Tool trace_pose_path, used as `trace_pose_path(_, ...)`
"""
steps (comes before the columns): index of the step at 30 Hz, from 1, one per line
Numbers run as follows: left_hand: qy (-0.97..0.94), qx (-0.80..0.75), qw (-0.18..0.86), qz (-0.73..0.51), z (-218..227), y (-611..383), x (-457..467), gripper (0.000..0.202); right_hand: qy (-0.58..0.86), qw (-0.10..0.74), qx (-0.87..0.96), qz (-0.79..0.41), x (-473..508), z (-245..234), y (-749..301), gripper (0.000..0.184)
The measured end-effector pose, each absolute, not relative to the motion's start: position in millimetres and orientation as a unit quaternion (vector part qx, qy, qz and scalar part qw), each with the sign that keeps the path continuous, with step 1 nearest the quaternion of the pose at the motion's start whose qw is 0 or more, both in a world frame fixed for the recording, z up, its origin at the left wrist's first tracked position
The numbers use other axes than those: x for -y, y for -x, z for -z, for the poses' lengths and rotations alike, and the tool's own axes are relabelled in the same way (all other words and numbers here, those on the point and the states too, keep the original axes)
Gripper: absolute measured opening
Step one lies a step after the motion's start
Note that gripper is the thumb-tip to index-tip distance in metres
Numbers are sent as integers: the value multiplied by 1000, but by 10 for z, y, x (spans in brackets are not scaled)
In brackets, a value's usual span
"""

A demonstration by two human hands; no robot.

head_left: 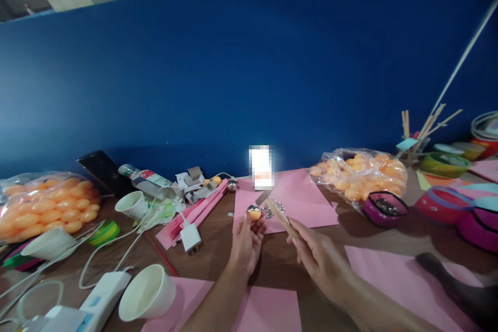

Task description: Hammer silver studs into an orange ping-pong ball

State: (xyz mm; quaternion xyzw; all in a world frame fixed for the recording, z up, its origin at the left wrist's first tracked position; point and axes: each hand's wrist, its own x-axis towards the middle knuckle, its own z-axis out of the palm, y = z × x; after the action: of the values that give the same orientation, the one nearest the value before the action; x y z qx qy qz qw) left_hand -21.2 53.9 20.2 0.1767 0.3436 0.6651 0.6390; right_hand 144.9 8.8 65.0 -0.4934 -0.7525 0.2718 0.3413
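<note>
In my left hand (249,244), closed fingertips hold an orange ball (254,214) whose top is covered with shiny silver pieces, probably tacks. My right hand (311,249) grips the wooden handle of a hammer (282,218). Its dark head lies just above and to the right of the ball; whether they touch I cannot tell. Behind the hammer, loose silver pieces (274,209) lie on a pink sheet (303,192). A silver-covered ball (232,184) rests at the sheet's left edge.
Bags of orange balls (50,207) (361,174) flank the work area. A purple bowl (385,208) holds small metal pieces. White cups (148,293), a power strip (103,298) with cables, a charger (190,238) and a bottle (150,181) crowd the left. A blue partition (233,72) stands behind.
</note>
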Motion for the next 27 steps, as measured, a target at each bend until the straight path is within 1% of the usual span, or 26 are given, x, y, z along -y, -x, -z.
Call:
trace_pose_path(4, -177, -335, 644, -665, -215, 218, -535, 17, 501, 318, 759, -267, -94, -638, -1449, 38)
trace_pose_path(8, -169, -353, 645, -657, -212, 217, -530, 20, 503, 335, 749, -271, -97, -645, -1446, 38)
trace_pose_path(12, -170, -356, 643, -656, -202, 211, -541, 22, 493, 325, 758, -277, -93, -660, -1439, 36)
trace_pose_path(16, -169, -361, 645, -653, -178, 212, -551, 26, 491, 346, 750, -278, -86, -657, -1445, 36)
trace_pose_path(24, -165, -349, 651, -653, -195, 213, -536, 23, 489, 364, 739, -286, -79, -644, -1443, 37)
trace_pose_path(27, -160, -341, 654, -656, -202, 222, -535, 21, 493, 342, 750, -278, -82, -646, -1440, 36)
